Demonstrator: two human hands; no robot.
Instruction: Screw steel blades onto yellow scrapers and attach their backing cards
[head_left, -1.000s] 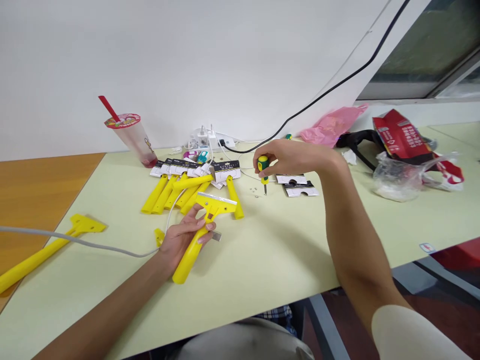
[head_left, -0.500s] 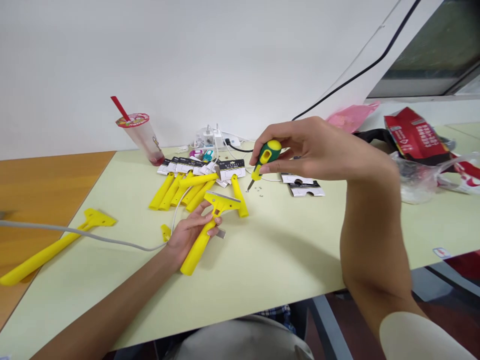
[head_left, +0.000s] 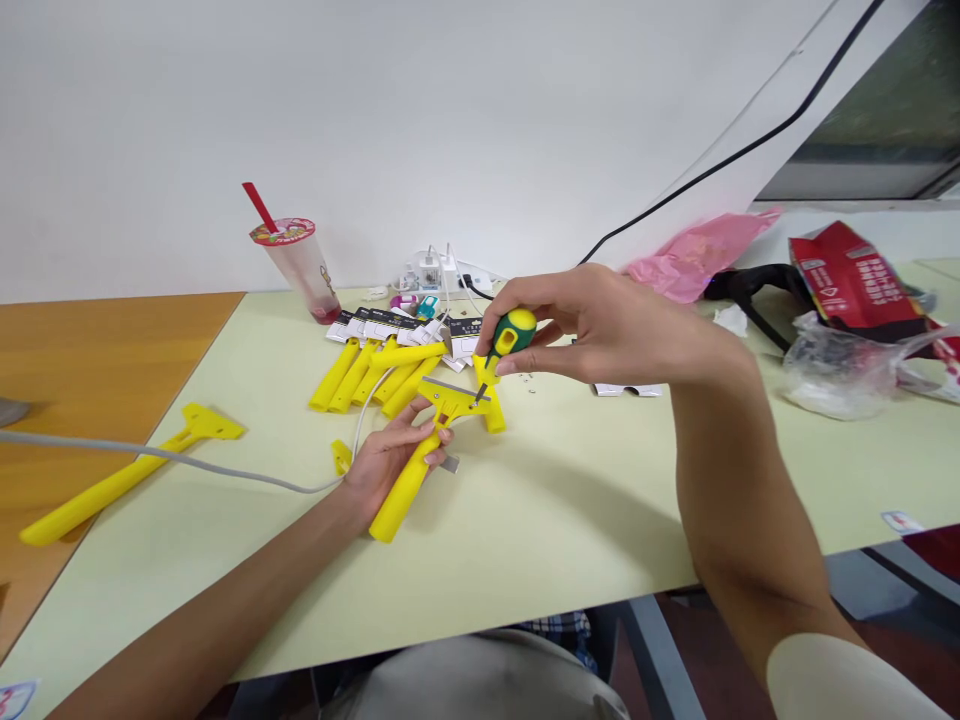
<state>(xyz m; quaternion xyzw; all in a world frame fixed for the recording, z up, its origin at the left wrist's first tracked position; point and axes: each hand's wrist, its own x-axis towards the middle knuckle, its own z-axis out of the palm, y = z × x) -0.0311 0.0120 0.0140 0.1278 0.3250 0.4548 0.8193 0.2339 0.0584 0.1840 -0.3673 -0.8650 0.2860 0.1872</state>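
My left hand (head_left: 390, 455) is closed around the neck of a yellow scraper (head_left: 407, 490), whose wide head tilts up with a metal blade along its top edge. One screw shows at the left of that head. Pinched in my right hand (head_left: 592, 325) is a short green and yellow screwdriver (head_left: 510, 340), pointing down. Its tip is at the right end of the scraper head, with what looks like a small screw there. A loose metal blade (head_left: 450, 464) pokes out beside my left fingers. Tiny screws (head_left: 529, 384) lie on the table behind.
Several yellow scrapers (head_left: 349, 380) with black and white cards lie at the back. Another scraper (head_left: 142, 470) rests at the left under a grey cable (head_left: 225, 470). A drink cup (head_left: 304, 270), a power strip (head_left: 442, 275), a pink bag (head_left: 690, 255) and red packaging (head_left: 859, 280) stand along the wall.
My right hand has brought the screwdriver left and down, from over the loose screws to the scraper head. My left hand keeps its hold. The view has shifted slightly.
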